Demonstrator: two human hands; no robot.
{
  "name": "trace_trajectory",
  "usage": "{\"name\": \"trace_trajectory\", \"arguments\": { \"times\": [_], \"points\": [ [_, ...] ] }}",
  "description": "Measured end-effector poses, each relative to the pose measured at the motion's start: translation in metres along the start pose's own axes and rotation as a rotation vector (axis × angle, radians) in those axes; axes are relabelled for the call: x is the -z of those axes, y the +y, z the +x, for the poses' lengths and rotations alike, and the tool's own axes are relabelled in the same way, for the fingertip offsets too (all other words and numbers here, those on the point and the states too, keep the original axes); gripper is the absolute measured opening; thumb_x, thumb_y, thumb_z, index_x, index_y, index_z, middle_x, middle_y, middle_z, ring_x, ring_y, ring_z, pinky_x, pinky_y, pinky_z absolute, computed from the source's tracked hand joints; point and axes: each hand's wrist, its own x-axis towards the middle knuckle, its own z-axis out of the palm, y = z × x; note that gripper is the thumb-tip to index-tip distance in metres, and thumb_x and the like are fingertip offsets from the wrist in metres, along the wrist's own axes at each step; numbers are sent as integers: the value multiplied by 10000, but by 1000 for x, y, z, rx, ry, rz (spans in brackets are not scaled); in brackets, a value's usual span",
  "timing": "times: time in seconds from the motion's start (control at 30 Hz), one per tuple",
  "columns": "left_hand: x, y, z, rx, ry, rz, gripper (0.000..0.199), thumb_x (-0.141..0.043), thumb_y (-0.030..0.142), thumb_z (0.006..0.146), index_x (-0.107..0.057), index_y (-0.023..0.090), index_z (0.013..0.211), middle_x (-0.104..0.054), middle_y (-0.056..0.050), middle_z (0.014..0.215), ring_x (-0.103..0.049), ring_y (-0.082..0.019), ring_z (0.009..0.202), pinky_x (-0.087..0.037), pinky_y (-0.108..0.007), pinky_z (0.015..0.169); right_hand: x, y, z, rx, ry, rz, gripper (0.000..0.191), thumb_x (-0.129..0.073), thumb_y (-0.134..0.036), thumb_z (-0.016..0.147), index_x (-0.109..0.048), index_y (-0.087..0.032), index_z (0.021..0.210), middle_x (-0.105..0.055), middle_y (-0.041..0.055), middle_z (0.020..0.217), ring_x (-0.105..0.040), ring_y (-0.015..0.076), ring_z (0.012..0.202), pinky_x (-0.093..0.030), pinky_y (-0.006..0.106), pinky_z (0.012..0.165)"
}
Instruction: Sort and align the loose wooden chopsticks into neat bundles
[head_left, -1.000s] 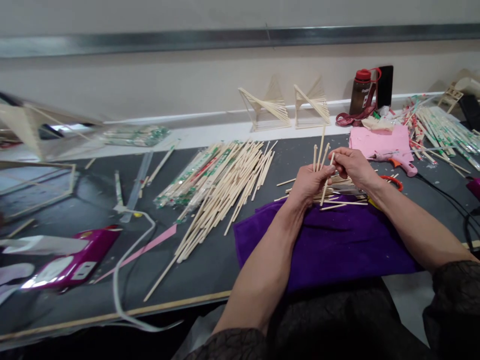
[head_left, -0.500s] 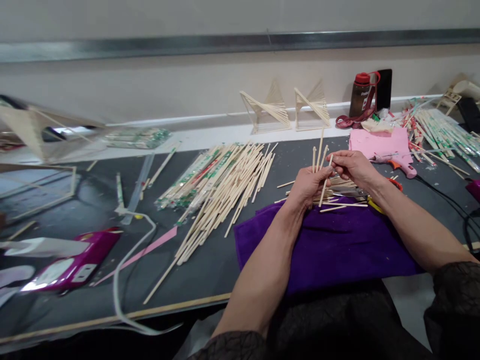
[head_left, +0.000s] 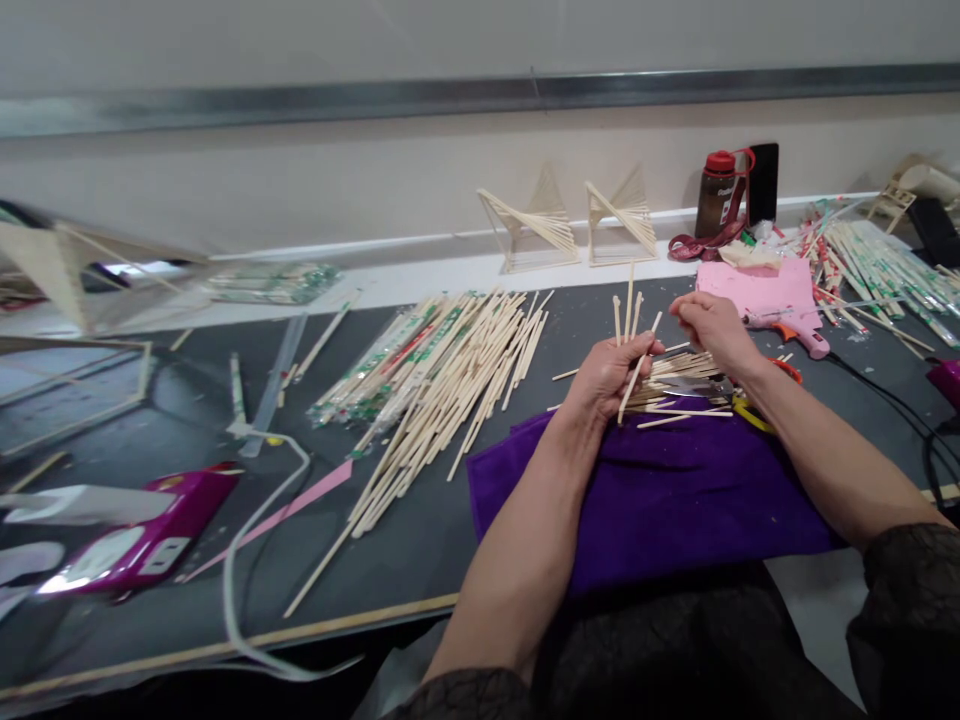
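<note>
1. Above the back edge of the purple cloth (head_left: 690, 500), your left hand (head_left: 609, 372) closes around several thin sticks: a few upright sticks (head_left: 631, 290) poke out above the fingers, and one tilted stick (head_left: 654, 330) slants across them, its top leaning to your right.
2. Your right hand (head_left: 712, 325) is just beside, apart from them, fingers curled in narrow; no stick shows in it.
3. The held sticks look light and stiff, probably wooden. They should be easy to carry but likely snap if bent hard, and a loose bunch may roll or fan apart. Judging by their shape, the middle gives the steadiest hold; a fingertip pinch near a free end suits a single one.
4. Under and just beyond your hands lie loose sticks (head_left: 686, 412), with a metal blade (head_left: 694, 390) among them and a yellow handle (head_left: 754, 415) under your right forearm. These crowd the space; the blade's edge could catch a finger.
5. Beyond your right wrist, the glue gun (head_left: 802, 332) rests by a pink sheet (head_left: 757, 285), its cord (head_left: 885, 385) trailing right. Its tip may be hot; the picture cannot tell.
6. To your left spreads a stick pile (head_left: 442, 400); two stick frames (head_left: 551, 225) (head_left: 621, 215) stand by the wall, fragile-looking.
</note>
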Motion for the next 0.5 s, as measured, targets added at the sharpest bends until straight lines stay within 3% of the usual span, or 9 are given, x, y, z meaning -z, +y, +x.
{"name": "trace_trajectory", "arguments": {
  "times": [0.07, 0.2, 0.33, 0.5],
  "points": [
    [1, 0, 0, -2, -10, 0, 242, -629, 294, 822, -613, 121, 653, -432, 54, 364, -218, -12, 259, -111, -186, 319, 8, -3, 4, -62, 30, 124, 89, -529, -178, 673, -601, -147, 716, -500, -39, 560, -351, 41, 399, -193, 182, 350],
    [0, -2, 0, -25, 8, 28, 205, -644, 263, 792, -611, 124, 646, -430, 54, 347, -256, -24, 264, -125, -193, 327, 13, -4, 6, -179, -83, 309, 91, -544, -223, 683, -572, -137, 674, -498, -25, 571, -344, 32, 390, -146, 169, 327],
    [-1, -2, -1, -56, 75, 72, 183, -694, 254, 736, -605, 125, 642, -466, 48, 383, -312, -24, 304, -169, -194, 360, 7, -1, 2, -214, -143, 284, 216, -623, -317, 765, -564, -136, 663, -493, -26, 582, -352, 18, 401, -145, 146, 333],
    [-1, -2, -2, -102, 139, 174, 187, -712, 281, 682, -589, 148, 636, -469, 58, 408, -326, -36, 341, -184, -211, 398, 0, -4, -6, -192, -215, 220, 118, -659, -246, 796, -634, -137, 759, -551, -11, 640, -410, 28, 450, -217, 155, 369]
  ]
}}
